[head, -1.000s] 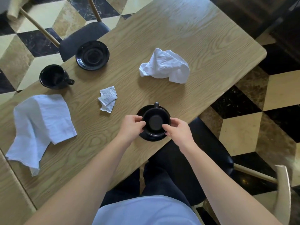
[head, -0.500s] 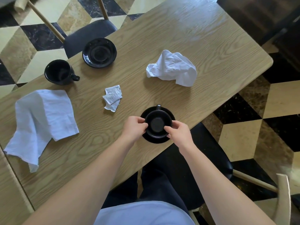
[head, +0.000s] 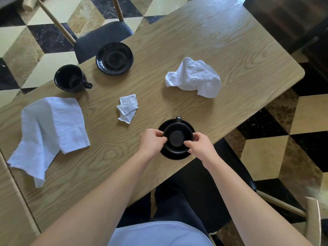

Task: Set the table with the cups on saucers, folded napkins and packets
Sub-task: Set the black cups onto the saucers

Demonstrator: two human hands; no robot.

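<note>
A black cup [head: 177, 137] stands on a black saucer [head: 174, 156] near the table's front edge, its handle pointing away from me. My left hand [head: 152, 142] grips the cup's left rim and my right hand [head: 198, 146] grips its right rim. A second black cup [head: 70, 79] stands alone at the far left, beside an empty black saucer [head: 114, 58]. Small white packets [head: 127, 108] lie in a loose pile mid-table. One white napkin [head: 194, 78] is crumpled at the right; another [head: 49, 128] lies loosely spread at the left.
The wooden table [head: 213, 41] has a rounded right corner close to the crumpled napkin. A dark-seated chair [head: 101, 38] stands at the far side, and another chair [head: 230, 167] sits under me. The floor is chequered tile.
Both hands have stayed on the cup on its saucer, with fingers shifting slightly along the rim. The camera view moved a little; the other things have not moved.
</note>
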